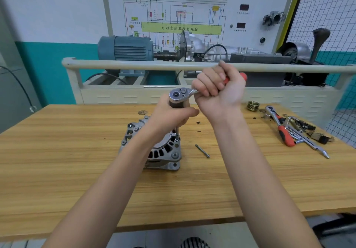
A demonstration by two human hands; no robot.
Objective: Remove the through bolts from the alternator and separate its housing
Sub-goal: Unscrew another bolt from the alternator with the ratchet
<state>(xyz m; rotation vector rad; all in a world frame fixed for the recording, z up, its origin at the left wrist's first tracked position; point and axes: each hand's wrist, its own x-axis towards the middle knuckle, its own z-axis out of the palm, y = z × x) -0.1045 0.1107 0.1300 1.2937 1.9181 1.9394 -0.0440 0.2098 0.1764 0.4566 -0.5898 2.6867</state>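
Observation:
A silver alternator (163,151) stands on the wooden table (77,161), partly hidden by my left forearm. A ratchet (182,93) with a red handle rides on a long extension (177,131) that drops onto a bolt at the housing's right rim. My left hand (173,114) grips the top of the extension just below the ratchet head. My right hand (219,87) is wrapped round the ratchet's red handle, which points to the right. One removed through bolt (202,151) lies loose on the table to the right of the alternator.
At the table's right lie a brass-coloured pulley (253,105), a second red-handled ratchet (279,126), an extension bar (312,146) and several small parts. Behind the table stands a training bench with a rail (134,64), a blue motor (125,48) and a gearbox.

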